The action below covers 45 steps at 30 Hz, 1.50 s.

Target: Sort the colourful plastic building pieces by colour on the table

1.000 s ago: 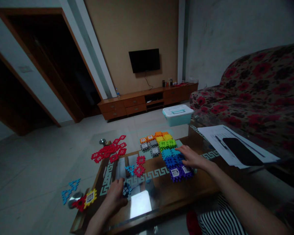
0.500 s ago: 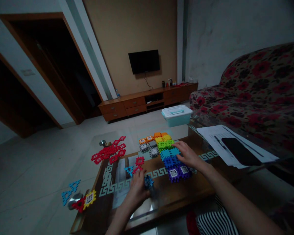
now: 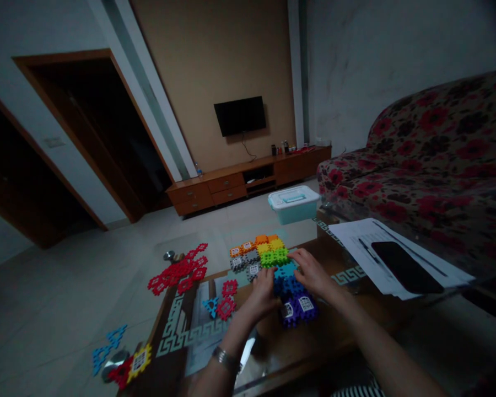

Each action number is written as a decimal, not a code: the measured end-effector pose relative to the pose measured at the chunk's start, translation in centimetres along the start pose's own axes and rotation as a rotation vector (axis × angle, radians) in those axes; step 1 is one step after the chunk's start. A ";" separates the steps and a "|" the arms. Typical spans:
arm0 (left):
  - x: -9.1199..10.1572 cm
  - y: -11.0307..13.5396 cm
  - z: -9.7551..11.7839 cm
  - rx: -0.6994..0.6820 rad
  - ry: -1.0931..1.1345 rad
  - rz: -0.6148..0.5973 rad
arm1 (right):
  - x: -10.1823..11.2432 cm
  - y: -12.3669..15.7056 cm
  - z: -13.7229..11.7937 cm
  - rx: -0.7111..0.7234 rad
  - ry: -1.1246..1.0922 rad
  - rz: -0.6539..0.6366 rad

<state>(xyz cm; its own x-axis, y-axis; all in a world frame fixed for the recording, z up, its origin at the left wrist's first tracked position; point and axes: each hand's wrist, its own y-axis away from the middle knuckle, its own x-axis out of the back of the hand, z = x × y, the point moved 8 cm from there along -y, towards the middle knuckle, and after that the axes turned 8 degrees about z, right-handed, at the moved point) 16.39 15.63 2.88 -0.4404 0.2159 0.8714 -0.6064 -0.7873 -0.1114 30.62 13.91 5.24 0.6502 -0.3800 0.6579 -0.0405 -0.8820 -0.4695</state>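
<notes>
Interlocking blocks (image 3: pixel 287 269), multicoloured, joined in rows on the tabletop (image 3: pixel 330 331) — our left hand (image 3: pixel 264 292) at the left edge, our right hand (image 3: pixel 314 275) at the right; whether either hand's fingers are clamped or apart, we cannot tell — red pieces (image 3: pixel 179 272) lie farther left

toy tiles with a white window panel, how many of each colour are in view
orange window tiles: 2
grey window tiles: 2
purple window tiles: 2
yellow window tile: 1
total: 7
</notes>
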 end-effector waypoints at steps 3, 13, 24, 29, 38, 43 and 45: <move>-0.3 -1.0 0.7 -0.060 -0.062 -0.075 | -0.1 0.0 -0.2 -0.002 -0.004 0.000; 0.6 0.9 0.1 -0.068 -0.148 -0.067 | -1.2 0.5 -0.5 0.024 -0.020 -0.019; 5.6 10.0 -10.3 0.466 -0.352 0.089 | -8.9 1.8 -10.1 0.195 0.022 -0.234; 7.0 13.7 -13.3 0.517 -0.383 0.066 | -14.3 4.4 -14.0 0.274 0.081 -0.451; 12.8 21.0 -18.9 0.725 -0.472 0.147 | -18.8 4.5 -16.0 0.272 0.222 -0.458; 15.6 26.4 -23.2 0.945 -0.455 0.116 | -18.9 2.7 -16.0 0.073 0.311 -0.334; 16.2 27.7 -24.2 0.956 -0.439 0.102 | -19.3 2.9 -16.3 0.063 0.343 -0.359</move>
<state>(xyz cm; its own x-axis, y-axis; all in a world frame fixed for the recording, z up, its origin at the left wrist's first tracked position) -23.55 11.29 2.35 -0.0659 0.0460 0.9968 0.2776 -0.9586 0.0625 5.56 14.15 0.76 0.3270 -0.1347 0.9354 0.1931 -0.9594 -0.2056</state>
